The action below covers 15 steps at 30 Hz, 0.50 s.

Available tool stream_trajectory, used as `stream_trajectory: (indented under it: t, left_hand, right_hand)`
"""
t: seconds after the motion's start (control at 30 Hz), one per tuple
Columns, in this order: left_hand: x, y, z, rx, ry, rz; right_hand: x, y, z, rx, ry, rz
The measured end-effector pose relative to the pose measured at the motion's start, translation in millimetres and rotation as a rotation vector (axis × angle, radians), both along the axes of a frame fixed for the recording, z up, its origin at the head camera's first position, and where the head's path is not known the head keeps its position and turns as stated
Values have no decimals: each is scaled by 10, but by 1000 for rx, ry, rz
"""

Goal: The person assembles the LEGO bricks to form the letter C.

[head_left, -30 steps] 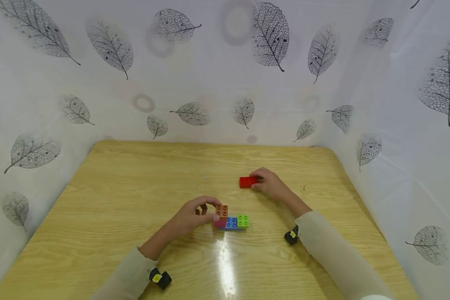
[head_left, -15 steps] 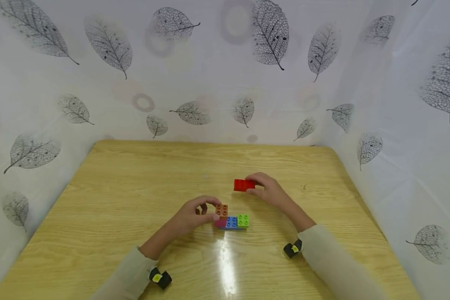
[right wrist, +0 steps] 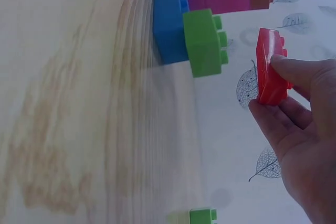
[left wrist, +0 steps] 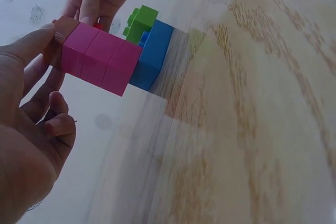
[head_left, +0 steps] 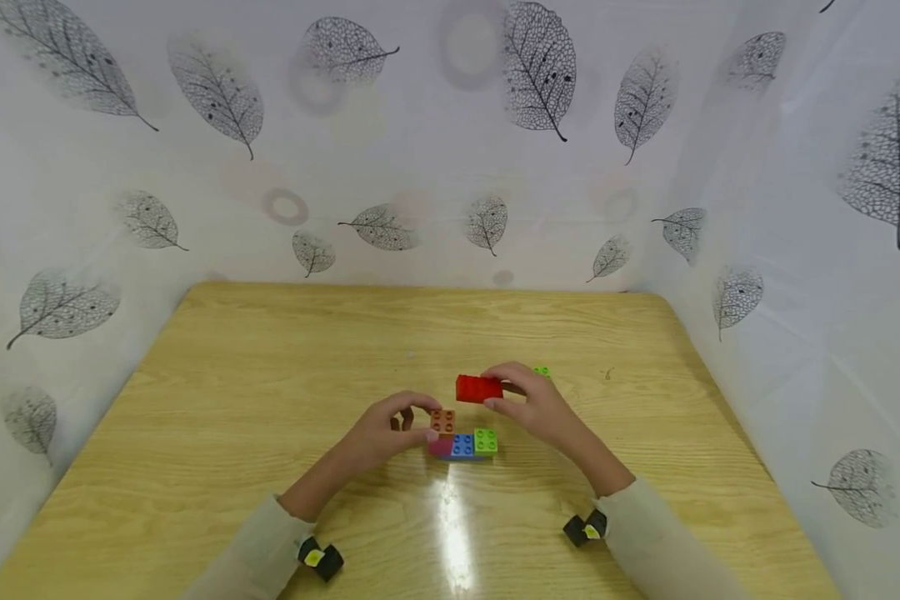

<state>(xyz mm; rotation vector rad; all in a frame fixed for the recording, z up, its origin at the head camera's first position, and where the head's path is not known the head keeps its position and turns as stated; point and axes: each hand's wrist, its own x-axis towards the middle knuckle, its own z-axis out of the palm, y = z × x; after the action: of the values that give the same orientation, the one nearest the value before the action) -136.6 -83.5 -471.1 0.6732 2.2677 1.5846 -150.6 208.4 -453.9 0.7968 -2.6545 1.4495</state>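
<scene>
My left hand [head_left: 382,429] pinches an orange-brown building brick [head_left: 443,422] between thumb and fingers. That brick tops a column of three pink bricks [left wrist: 97,56], which stands on one end of a long blue brick [left wrist: 154,56]. At the blue brick's other end sits a lime-green brick [head_left: 486,442], lower than the column. In my right hand [head_left: 532,404], thumb and fingers grip a red brick [head_left: 477,388] by its right end. The right wrist view shows this red brick raised above the table, apart from the column, its studs turned away from the table.
Behind my right hand another green brick [right wrist: 200,216] sits on the wooden table [head_left: 285,358]. White cloth [head_left: 420,150] printed with grey leaves hangs around the table's back and sides. A dark wrist camera [head_left: 321,558] sits at my left cuff, another [head_left: 585,528] at the right.
My right hand has lifted the red brick off the table and brought it left and nearer to the column. The green brick behind it has come into view. The left hand stays put.
</scene>
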Motion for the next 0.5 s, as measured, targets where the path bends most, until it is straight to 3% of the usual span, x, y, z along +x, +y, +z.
stream_trajectory:
  t: [0.23, 0.5]
  left_hand:
    - [10, 2, 10, 6, 9, 0]
    - [13, 4, 0, 19, -4, 2]
  right_hand:
    - [123, -11, 68, 114, 144, 29]
    - [197, -29, 121, 84, 216, 56]
